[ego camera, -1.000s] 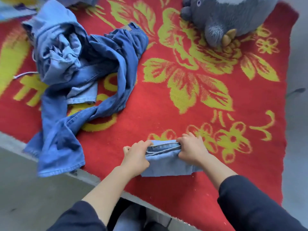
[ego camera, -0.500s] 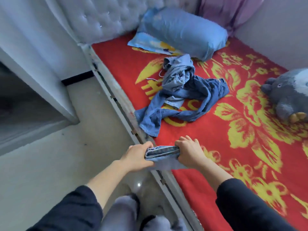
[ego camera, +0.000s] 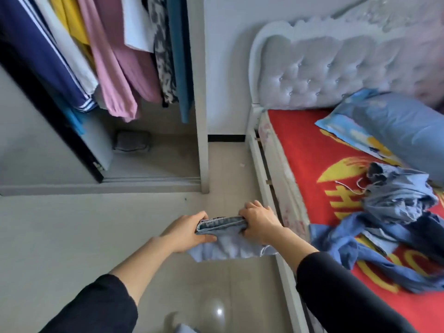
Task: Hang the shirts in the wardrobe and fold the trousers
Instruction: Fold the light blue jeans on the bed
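At the bottom of the frame two dark sleeves [ego camera: 96, 306] are seen, with bare forearms reaching forward over a pale, glossy tiled floor [ego camera: 72, 236]. At lower centre, the folded denim trousers [ego camera: 223, 239] are held in the air as a compact, layered bundle of light-blue cloth. The stitched edges are stacked along the top and a softer flap hangs below. The left hand [ego camera: 185, 233] is clamped on the bundle's left end, with the thumb under and the fingers curled over. The right hand [ego camera: 260, 224] is closed on the right end. The bundle's long axis runs left to right between the two hands.

Just right of the hands, a white bed frame [ego camera: 266, 188] carries a red plush blanket [ego camera: 312, 152] with a yellow pattern. A crumpled heap of denim garments [ego camera: 384, 224], in mixed pale and darker blue, is left unfolded on it. Beyond the heap lie a blue pillow [ego camera: 403, 126] and a tufted, silvery headboard [ego camera: 336, 73].

The open wardrobe [ego camera: 200, 92] lies ahead and to the upper left of the bundle, and the left hand is the nearer one to its opening. Hanging garments [ego camera: 115, 68] in navy, white, yellow, pink and teal fill its rail. A grey folded item [ego camera: 132, 141] rests on its floor, where the bundle could probably be set beside it.
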A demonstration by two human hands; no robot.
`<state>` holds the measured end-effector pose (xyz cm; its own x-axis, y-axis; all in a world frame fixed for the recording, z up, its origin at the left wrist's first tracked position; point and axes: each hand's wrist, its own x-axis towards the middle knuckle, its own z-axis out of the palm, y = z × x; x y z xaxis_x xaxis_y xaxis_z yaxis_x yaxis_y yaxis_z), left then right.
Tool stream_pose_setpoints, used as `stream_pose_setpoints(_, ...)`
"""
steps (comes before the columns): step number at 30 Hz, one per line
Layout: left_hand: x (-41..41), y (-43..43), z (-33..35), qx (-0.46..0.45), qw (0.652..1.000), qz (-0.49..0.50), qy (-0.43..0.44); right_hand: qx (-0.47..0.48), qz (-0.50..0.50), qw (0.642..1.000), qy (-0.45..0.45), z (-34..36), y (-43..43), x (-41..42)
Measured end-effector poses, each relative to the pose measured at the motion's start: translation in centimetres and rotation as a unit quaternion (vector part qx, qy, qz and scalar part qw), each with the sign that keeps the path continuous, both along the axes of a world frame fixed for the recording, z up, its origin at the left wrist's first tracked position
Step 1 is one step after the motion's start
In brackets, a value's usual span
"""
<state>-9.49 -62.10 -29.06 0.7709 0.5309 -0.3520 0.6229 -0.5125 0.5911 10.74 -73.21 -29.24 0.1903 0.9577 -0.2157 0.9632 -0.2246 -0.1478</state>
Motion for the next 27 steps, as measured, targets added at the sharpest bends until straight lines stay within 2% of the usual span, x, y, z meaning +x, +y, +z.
stream_pose_setpoints(9,-9.9,19.9,1.9,0.024,0.991,0.131,-0.03,0.03,0.081,0.996,-0.009,0.7,22.9,-8.4)
stream_pose_setpoints(14,-10.6,29.7,0.6,0.051,0.988,0.142,-0.013,0.016,0.1,0.995,-0.007,0.0,32.9,-9.3)
stream_pose_setpoints(22,-7.8,46.1,-7.1,0.113,0.98,0.136,0.092,-0.068,0.076,0.994,0.04,-7.1,49.9,-7.8)
stream_pose_setpoints(27,-5.7,56.8,-14.0,0.169,0.975,0.105,0.099,-0.093,0.066,0.993,0.039,-13.5,60.3,-6.3)
